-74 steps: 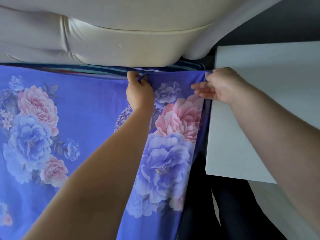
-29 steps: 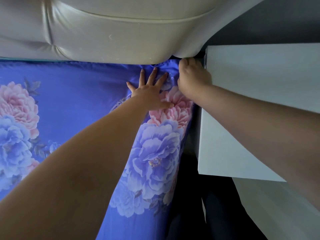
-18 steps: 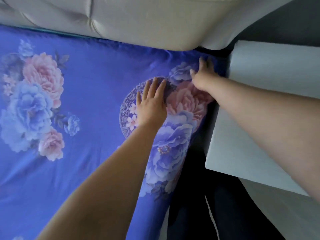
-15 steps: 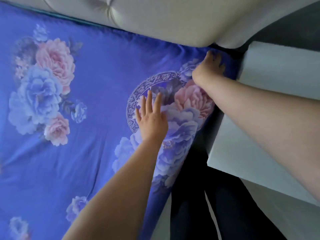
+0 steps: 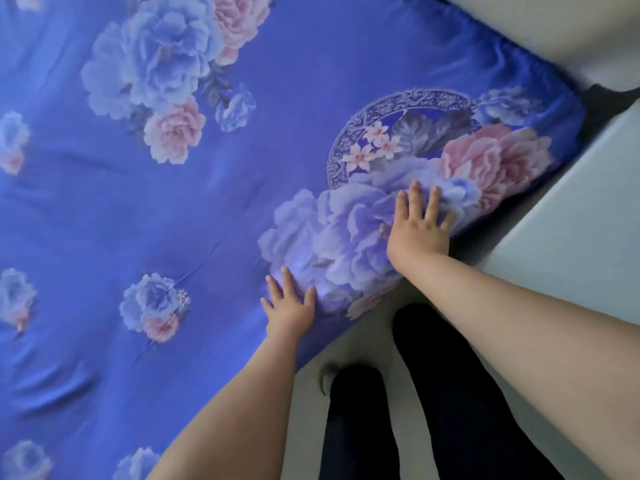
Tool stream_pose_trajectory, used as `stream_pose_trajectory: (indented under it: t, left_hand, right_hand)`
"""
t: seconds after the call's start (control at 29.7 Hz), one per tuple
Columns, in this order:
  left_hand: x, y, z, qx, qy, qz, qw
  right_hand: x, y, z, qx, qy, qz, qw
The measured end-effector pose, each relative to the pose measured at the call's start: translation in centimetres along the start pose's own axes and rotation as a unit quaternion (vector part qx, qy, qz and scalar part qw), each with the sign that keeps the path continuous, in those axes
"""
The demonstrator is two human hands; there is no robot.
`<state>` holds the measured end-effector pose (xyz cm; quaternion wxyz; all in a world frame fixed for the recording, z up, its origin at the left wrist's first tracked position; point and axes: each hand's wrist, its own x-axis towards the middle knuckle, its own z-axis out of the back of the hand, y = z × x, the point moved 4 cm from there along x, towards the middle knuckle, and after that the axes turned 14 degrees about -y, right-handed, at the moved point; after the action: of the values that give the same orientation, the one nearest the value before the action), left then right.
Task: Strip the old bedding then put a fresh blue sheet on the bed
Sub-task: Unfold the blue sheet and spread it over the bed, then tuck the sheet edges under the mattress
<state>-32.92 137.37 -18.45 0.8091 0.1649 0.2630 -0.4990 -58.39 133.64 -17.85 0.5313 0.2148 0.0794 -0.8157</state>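
Both hands lie flat, fingers straight, on the sheet point(image 5: 277, 81) near the bed's edge: left hand point(image 5: 290, 310), right hand point(image 5: 418, 230); neither grip holds fabric.

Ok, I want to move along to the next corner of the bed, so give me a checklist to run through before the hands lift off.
1. Blue sheet covers this corner by the headboard: ok.
2. Old bedding out from under: cannot tell.
3. Surface smooth: not ok, creases left of the left hand.
4. Right hand flat, gripping nothing: ok.
5. Side edge tucked under: cannot tell.
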Motion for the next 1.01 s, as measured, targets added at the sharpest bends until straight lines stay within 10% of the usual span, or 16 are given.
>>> stream_pose_trajectory:
  t: [0.17, 0.34, 0.64, 1.01]
  left_hand:
    - [-3.9, 5.8, -1.3, 0.006, 0.007, -0.19, 0.982]
    - [-4.6, 11.9, 0.6, -0.077, 0.021, -0.17, 0.982]
    - [-10.6, 26.5, 6.9, -0.147, 0.041, -0.07, 0.986]
    - [-15.2, 25.7, 16.8, -0.18, 0.0, -0.121, 0.976]
  right_hand:
    - [-7.2, 6.7, -2.2, -0.029, 0.063, 0.156, 0.985]
    - [-15.8, 14.6, -6.1, -0.016, 0.157, 0.219, 0.963]
    - [-29.1, 22.7, -4.5, 0.064, 0.21, 0.163, 0.962]
    - [-33.0, 24.9, 6.8, 0.217, 0.118, 0.073, 0.966]
